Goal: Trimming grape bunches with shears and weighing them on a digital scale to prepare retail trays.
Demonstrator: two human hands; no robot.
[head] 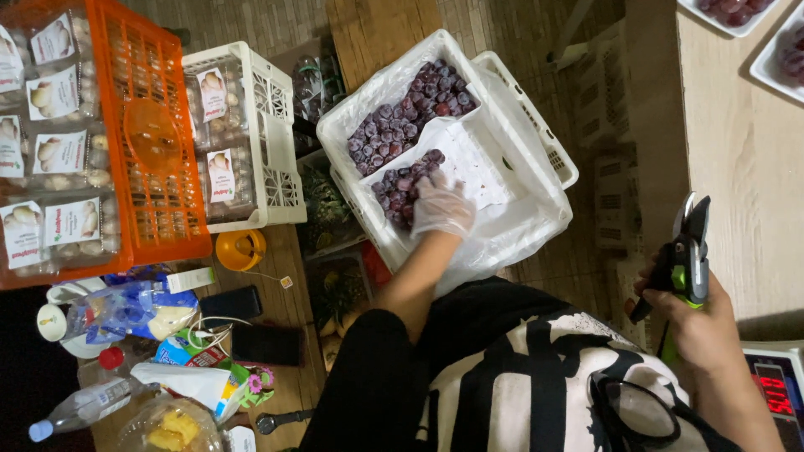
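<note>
My left hand (441, 206), in a thin clear glove, reaches down into a white plastic crate (519, 109) lined with a white bag and rests on a bunch of dark purple grapes (404, 188). A second, bigger bunch of grapes (410, 113) lies farther back in the same crate. My right hand (699, 322) is bare and grips black-and-green pruning shears (687, 251), blades pointing up, next to the wooden counter (745, 159).
An orange crate (155, 209) and a white crate (272, 142) hold wrapped trays of pale produce at left. Bottles, phones and packets clutter a low table (289, 385). White trays of grapes (775, 50) sit on the counter. A scale (779, 389) shows at lower right.
</note>
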